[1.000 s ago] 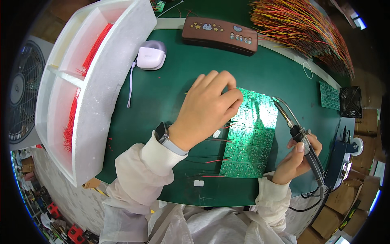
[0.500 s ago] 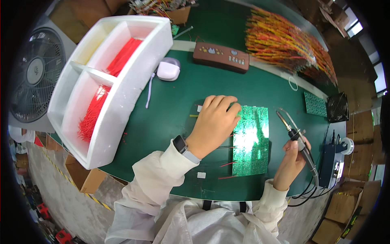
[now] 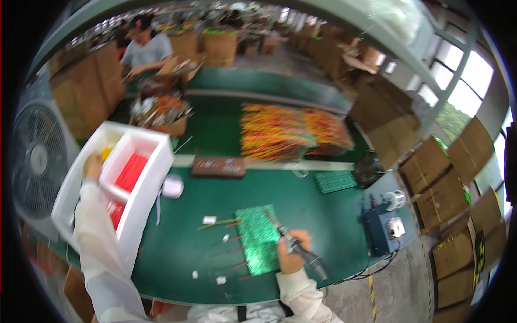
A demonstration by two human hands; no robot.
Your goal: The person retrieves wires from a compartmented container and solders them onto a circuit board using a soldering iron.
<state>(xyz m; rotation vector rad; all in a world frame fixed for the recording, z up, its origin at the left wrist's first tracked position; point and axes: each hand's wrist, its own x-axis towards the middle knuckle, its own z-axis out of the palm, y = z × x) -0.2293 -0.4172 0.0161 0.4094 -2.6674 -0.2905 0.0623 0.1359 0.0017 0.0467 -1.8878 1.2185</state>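
My left hand (image 3: 92, 167) reaches into the far left compartment of a white foam box (image 3: 141, 207), beside some yellow wires (image 3: 106, 153); blur hides its fingers. Red wires (image 3: 131, 171) fill the neighbouring compartments. In my right hand (image 3: 294, 250) is a soldering iron (image 3: 313, 262), its tip slanting over the upper right part of a green circuit board panel (image 3: 254, 237). Several red wires (image 3: 237, 250) and a yellow wire (image 3: 218, 223) run out from the panel's left edge. Small white pieces (image 3: 209, 219) lie to the left of it.
A blue soldering station (image 3: 377, 231) stands at the right edge of the table. Behind the panel lie a brown case (image 3: 218, 167), heaped orange and yellow wires (image 3: 280, 133) and another green panel (image 3: 335, 181). A fan (image 3: 39, 156) stands at left; a person (image 3: 148, 48) sits farther back.
My left hand has left the circuit board panel and gone into the foam box. The soldering iron has moved over the panel. The view has tilted up, showing more of the room.
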